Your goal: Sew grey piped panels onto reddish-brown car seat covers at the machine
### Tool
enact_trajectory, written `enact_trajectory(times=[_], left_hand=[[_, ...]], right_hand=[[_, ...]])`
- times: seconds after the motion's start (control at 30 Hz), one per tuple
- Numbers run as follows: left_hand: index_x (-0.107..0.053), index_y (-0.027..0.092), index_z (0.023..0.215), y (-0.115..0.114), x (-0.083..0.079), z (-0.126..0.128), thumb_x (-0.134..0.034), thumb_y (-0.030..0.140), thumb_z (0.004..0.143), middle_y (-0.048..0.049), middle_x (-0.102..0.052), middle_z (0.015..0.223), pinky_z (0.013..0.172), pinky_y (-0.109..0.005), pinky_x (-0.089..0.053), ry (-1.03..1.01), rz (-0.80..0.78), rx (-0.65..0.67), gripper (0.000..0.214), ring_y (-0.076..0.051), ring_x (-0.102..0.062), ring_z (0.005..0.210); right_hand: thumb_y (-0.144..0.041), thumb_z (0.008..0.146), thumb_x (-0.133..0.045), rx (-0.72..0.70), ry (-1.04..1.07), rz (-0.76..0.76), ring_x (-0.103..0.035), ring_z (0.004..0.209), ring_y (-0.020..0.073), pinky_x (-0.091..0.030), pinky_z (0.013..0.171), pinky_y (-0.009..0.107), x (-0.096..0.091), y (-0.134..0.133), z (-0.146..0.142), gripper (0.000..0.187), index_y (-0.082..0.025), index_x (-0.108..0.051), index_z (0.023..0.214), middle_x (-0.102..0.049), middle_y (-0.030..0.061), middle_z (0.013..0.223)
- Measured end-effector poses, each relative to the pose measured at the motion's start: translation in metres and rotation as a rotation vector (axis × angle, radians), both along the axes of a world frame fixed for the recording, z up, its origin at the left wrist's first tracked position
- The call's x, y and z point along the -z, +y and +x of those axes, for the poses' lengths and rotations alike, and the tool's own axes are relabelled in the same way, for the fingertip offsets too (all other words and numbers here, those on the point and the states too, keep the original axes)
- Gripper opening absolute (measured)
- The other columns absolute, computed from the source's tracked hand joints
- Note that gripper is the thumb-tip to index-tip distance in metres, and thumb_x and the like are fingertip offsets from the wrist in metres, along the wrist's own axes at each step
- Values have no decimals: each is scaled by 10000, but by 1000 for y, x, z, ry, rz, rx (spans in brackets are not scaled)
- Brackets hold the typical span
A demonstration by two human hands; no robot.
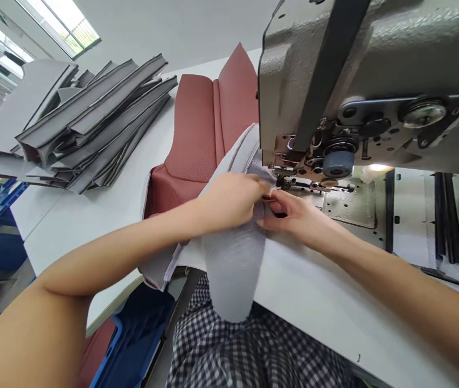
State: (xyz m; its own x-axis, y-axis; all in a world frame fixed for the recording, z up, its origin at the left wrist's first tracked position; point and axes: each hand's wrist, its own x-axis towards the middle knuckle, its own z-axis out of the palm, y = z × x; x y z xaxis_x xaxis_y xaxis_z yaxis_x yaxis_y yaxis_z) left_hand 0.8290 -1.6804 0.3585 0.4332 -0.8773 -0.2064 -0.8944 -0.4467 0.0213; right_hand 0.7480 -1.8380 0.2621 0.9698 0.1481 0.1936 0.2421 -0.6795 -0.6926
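The person's 2 hands work close together at the reddish-brown cover [197,129], just in front of the lower head of the sewing machine [375,64]. The right hand [292,213] pinches a narrow reddish-brown edge of it between thumb and fingers. The left hand [231,202] lies just left of that pinch, palm down over the cover's grey fabric flap [235,275], its fingers bent towards the same edge; whether they grip it I cannot tell, as the fingertips are blurred. The cover spreads beyond and to the left of the grip across the white table [112,215], while the flap hangs below the grip over the table's near edge, above checked cloth [229,355]. Well left of the grip lies a pile of grey pieces [100,124]; below and left of it is a blue crate [132,328]
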Motion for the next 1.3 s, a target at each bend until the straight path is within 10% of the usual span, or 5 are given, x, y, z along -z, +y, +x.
enact_trajectory(times=[0.2,0.43,0.6,0.87,1.3], left_hand=[[-675,164,1096,-10,-4,1,-420,34,851,-107,-708,1033,716,-317,-449,-95,18,-185,376,-239,-673,872],[-583,195,1033,-6,49,-29,-649,375,881,1,-699,852,628,-298,-407,-66,-308,-574,245,-193,-644,756],[-682,216,989,5,50,-38,-531,79,898,-25,-668,959,742,-295,-443,-110,-423,-413,224,-186,-595,920],[-661,159,1034,19,59,-48,-441,137,986,-25,-548,877,634,-282,-421,95,-324,-243,226,-146,-509,715],[-684,127,1072,2,63,-25,-425,140,998,-47,-582,907,696,-260,-477,214,-446,-179,270,-138,-552,760]], right_hand=[[-77,869,-546,-126,-351,-283,-548,1133,290,-445,960,446,11,21,-44,352,-173,-681,1179,-708,70,1182],[-146,910,-540,-84,-428,-437,-519,1153,322,-450,1015,456,12,20,-50,413,9,-610,1287,-651,164,1256],[-101,884,-563,-37,-471,-537,-546,1050,315,-473,917,442,7,19,-48,343,12,-670,1190,-686,181,1132],[-103,872,-574,6,-460,-669,-526,836,246,-399,703,403,1,28,-63,309,-56,-708,1146,-715,136,1115],[-127,926,-522,27,-445,-584,-573,923,253,-445,787,413,1,12,-47,257,-77,-723,1078,-720,109,1084]])
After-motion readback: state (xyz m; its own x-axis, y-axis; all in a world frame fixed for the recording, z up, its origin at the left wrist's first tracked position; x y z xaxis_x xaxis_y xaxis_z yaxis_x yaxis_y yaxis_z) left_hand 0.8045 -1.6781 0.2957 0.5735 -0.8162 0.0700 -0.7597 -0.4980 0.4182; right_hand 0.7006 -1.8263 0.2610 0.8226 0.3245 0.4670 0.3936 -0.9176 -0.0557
